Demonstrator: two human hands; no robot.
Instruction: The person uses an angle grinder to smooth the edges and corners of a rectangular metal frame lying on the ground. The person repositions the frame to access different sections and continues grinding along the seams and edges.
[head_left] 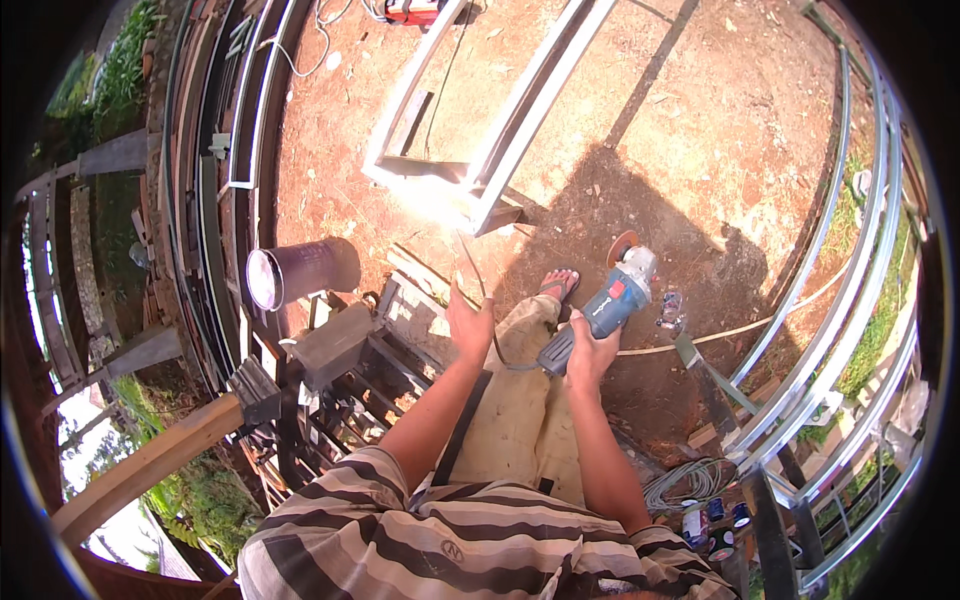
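My right hand [592, 352] is wrapped round the body of a blue angle grinder [616, 303]. Its reddish-brown disc [622, 247] points away from me, above the dirt ground. To its left, my left hand [470, 322] is raised with finger and thumb apart. A dark cord [496, 345] runs beside that hand and curves toward the grinder's rear; whether the hand touches it I cannot tell. Beyond the hands lies a pale metal frame [540, 92]. Intense glare at its near corner hides the detail there.
Left of me stand a dark cylindrical bucket [305, 273] and a block-topped stand [335, 345] among metal offcuts. Long metal bars [845, 330] curve along the right side. A coiled cable [690, 483] and several cans [718, 540] sit at lower right. My sandalled foot [560, 284] is near the grinder.
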